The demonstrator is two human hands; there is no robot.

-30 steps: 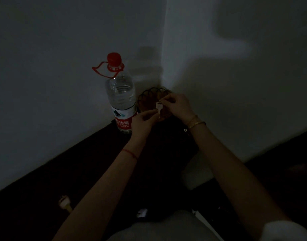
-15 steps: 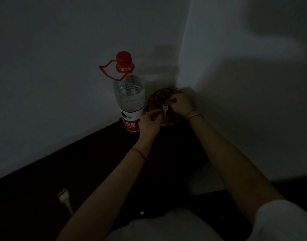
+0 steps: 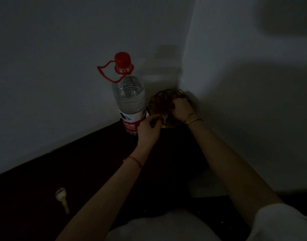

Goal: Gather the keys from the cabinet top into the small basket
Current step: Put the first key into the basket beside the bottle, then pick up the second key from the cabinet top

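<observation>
The scene is very dim. A small wire basket (image 3: 164, 98) stands in the wall corner at the far end of the dark cabinet top (image 3: 79, 171). My left hand (image 3: 149, 129) pinches a pale key (image 3: 164, 118) at the basket's near rim. My right hand (image 3: 181, 108) rests on the basket's right side, its fingers curled over the rim. Another pale key (image 3: 62, 199) lies on the cabinet top at the near left.
A tall water bottle (image 3: 130, 101) with a red cap and red carry loop stands just left of the basket, against the wall. White walls meet in the corner behind. My white clothing (image 3: 158, 226) fills the bottom edge.
My right hand let go of the key and moved onto the basket's rim. My left hand keeps the key, now lower at the basket's edge. The view shifted left.
</observation>
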